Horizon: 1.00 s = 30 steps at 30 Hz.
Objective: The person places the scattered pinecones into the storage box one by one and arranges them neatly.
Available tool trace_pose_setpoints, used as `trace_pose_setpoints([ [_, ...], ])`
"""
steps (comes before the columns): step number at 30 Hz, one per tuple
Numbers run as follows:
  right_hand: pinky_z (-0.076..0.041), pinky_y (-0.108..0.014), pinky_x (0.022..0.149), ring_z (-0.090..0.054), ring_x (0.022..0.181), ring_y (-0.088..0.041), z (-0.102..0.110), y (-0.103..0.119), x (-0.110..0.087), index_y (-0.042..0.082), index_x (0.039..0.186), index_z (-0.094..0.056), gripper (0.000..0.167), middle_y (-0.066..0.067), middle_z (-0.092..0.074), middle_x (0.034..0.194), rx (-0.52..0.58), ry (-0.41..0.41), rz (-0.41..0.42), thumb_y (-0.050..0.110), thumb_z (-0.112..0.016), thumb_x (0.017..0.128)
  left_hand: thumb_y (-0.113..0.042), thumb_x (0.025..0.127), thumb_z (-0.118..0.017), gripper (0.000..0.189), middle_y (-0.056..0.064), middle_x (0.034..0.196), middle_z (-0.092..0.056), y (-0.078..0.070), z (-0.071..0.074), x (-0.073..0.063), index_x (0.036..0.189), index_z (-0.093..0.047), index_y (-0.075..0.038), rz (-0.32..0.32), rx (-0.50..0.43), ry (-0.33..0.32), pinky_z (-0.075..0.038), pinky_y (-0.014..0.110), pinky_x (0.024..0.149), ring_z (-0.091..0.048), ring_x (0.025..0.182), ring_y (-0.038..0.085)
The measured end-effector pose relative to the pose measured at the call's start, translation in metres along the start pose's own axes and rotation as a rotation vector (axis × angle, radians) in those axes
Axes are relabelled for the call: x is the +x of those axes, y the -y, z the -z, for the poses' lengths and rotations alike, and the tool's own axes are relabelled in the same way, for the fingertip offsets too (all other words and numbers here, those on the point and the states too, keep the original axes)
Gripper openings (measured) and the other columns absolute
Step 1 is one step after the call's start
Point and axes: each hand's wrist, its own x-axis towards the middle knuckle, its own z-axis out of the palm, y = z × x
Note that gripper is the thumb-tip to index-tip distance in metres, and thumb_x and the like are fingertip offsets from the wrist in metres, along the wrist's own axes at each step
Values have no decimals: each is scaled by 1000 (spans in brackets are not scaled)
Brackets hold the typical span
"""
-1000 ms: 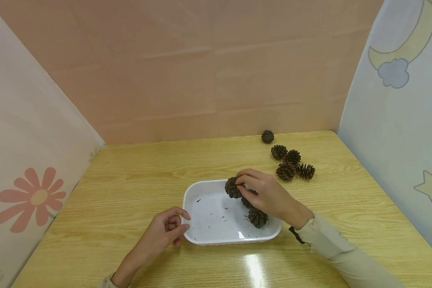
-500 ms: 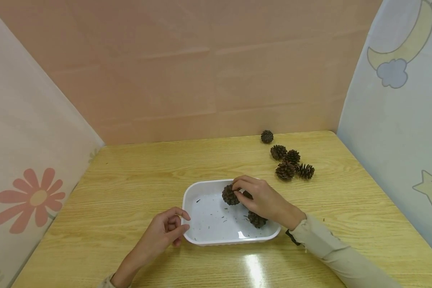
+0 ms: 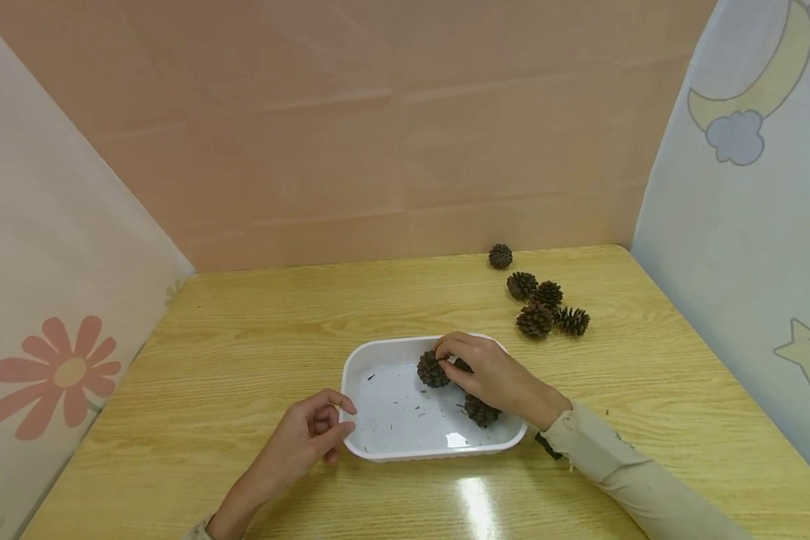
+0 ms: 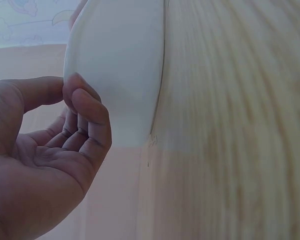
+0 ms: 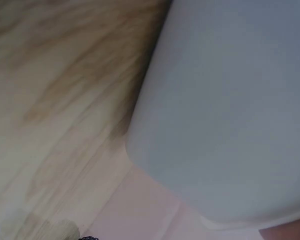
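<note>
A white rectangular tray (image 3: 405,453) sits on the wooden table. My left hand (image 3: 304,435) holds its left rim between thumb and fingers; the left wrist view shows the fingertips (image 4: 87,102) at the tray's edge. Inside the tray, toward the back right, my right hand (image 3: 489,371) pinches a dark brown pine cone (image 3: 432,370) from above. Another pine cone (image 3: 481,411) lies in the tray below that hand, and a further one is mostly hidden behind the fingers. The right wrist view is filled mainly by the tray's outer wall (image 5: 225,115).
Several pine cones (image 3: 535,320) lie grouped on the table (image 3: 263,322) behind and right of the tray. A lone pine cone (image 3: 500,256) rests near the back edge. Small dark bits are scattered on the tray's floor. Cloth walls (image 3: 405,135) enclose the back and sides.
My right hand has lowered the pine cone from around the tray's back rim into the tray, shifting slightly toward me. My left hand has stayed at the left rim.
</note>
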Motion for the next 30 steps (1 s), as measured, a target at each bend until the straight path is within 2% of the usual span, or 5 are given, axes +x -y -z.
trace_pose_setpoints([
  [5,-58,-27,81,-69,98,-18,0,0,0,6,104,-68,15,-5,-70,108,-26,23,-31,-1,-69,91,-12,94,-69,29,7,74,-53,0,0,0,114,-57,6,-7,-3,0,-52,25,51,-56,55,13],
  [12,-57,-27,75,-68,88,-14,-1,0,0,6,104,-68,13,-3,-70,102,-104,82,-66,2,-69,92,-11,94,-69,29,7,74,-53,0,0,0,114,-57,7,-15,-11,4,-52,25,51,-56,55,13],
  [18,-58,-31,78,-68,91,-15,-3,-1,0,6,103,-68,13,-3,-71,103,-130,59,-61,2,-70,91,-10,95,-67,29,7,73,-53,-2,0,-1,115,-57,7,-20,-8,9,-52,26,50,-55,56,12],
  [30,-58,-31,77,-68,93,-15,-2,3,-2,8,102,-70,14,-2,-70,104,-125,30,-50,1,-69,90,-12,95,-68,29,7,74,-53,-2,0,-1,115,-57,6,-24,0,10,-53,26,51,-56,56,13],
])
